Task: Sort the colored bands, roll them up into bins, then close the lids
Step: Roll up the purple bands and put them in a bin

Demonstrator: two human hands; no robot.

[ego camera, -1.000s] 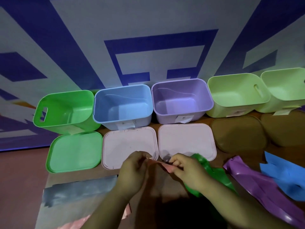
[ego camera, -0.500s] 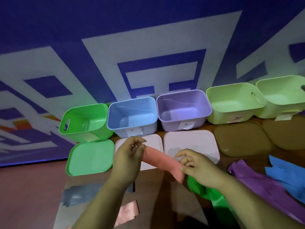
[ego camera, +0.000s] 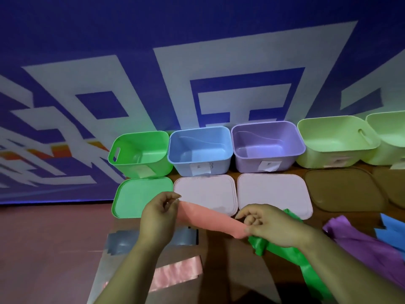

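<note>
A pink band is stretched between my hands above the table. My left hand pinches its left end, and my right hand pinches its right end. The band's tail lies pink and shiny on the table below. A green band lies under my right forearm; a purple band and a blue band lie to the right. Open bins stand in a row: green, blue, purple and two light green.
Lids lie in front of the bins: a green lid, two pale pink lids and brown lids. A grey band lies at the table's left. A blue and white patterned wall stands behind the bins.
My hands have drawn apart, pulling the pink band out longer between them. The camera has tilted up, so the bins sit lower in view.
</note>
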